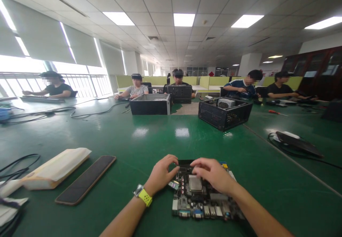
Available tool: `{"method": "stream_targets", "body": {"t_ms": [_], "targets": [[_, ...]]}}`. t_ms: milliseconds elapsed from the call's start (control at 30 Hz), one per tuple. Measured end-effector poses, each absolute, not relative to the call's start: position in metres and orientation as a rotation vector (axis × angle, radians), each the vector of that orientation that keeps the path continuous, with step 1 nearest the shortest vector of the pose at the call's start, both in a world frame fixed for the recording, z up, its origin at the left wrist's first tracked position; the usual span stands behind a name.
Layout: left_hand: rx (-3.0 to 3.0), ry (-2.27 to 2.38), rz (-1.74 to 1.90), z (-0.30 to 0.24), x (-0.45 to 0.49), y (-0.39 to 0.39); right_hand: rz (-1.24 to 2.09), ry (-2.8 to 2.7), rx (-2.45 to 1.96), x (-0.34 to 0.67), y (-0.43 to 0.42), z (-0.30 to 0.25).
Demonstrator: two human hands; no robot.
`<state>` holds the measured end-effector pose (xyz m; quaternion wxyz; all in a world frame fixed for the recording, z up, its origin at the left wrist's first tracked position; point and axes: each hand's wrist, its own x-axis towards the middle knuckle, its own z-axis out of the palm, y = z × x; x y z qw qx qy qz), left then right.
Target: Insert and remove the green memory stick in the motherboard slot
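A computer motherboard [199, 197] lies flat on the green table [149, 140] right in front of me. A square silver processor [195, 183] sits in its middle. My left hand [161, 174], with a yellow-strapped watch [143, 195] on the wrist, rests at the board's far left edge with fingers curled against it. My right hand [212, 174] reaches over the board's far edge, fingers bent and pressing down near the processor. What the fingertips touch is hidden beneath them.
A dark flat panel [85, 183] and a cream padded envelope [56, 167] lie to my left, with cables [16, 165] beyond. Two open computer cases [151, 104] [224, 113] stand mid-table. A black device with a cable [298, 142] lies right. Several people sit along the far side.
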<state>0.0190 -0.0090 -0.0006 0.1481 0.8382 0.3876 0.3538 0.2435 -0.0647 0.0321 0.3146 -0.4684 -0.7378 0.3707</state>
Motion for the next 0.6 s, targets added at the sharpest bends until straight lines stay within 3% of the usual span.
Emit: {"method": "stream_targets", "body": {"t_ms": [67,133,600], "targets": [[2.424,1.131,0.969,-0.001,0.018,-0.010,0.543,-1.877,-1.381,0.255,-0.051,0.023],[2.448,1.147,0.901,-0.001,0.019,-0.010,0.331,-1.868,-1.495,0.268,-0.037,0.010],[2.462,1.061,0.888,-0.011,0.020,-0.005,0.342,-1.885,-1.556,0.283,-0.015,-0.012]]}}
